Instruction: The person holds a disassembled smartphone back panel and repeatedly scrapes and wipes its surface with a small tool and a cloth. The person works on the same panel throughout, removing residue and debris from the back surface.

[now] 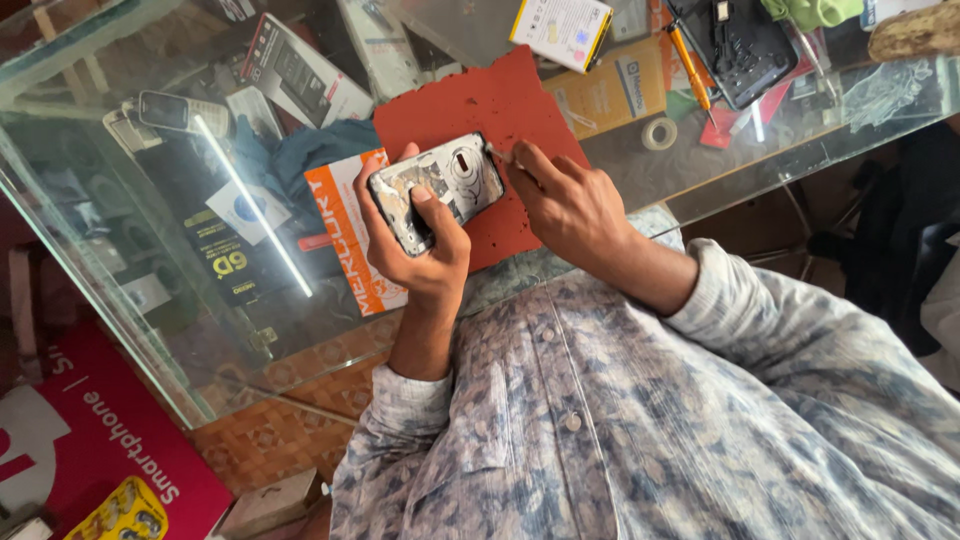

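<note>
Gripping a phone [438, 190] with its back opened, my left hand [415, 245] is wrapped around the lower half, thumb pressed across the exposed inside. The phone sits in the air just above the red mat [500, 100] on the glass desk [120, 250], not resting on it. My right hand [570, 200] is pinched closed on a thin tool [497, 152], its tip touching the phone's upper right edge. Tool is mostly hidden by the fingers, so I can't tell what kind.

Risks, my judgement: the tip could skid off the edge and scratch the inner parts or jab my left thumb, since the thumb lies close to the working point. Phone is held one-handed in mid-air; a hard push from the tool could twist it out of the grip onto the glass. Small loose parts, if any, would drop onto the mat or roll off.

Counts: one opened phone in hand, one tool in hand, one red mat. On the desk further off: one roll of tape [659, 133], one orange-handled screwdriver [690, 65], one dark phone shell [745, 45], one white-and-yellow flat battery-like pack [562, 30]. Under the glass: two old keypad phones [180, 112], side by side, plus several boxes, too cluttered to count exactly.
</note>
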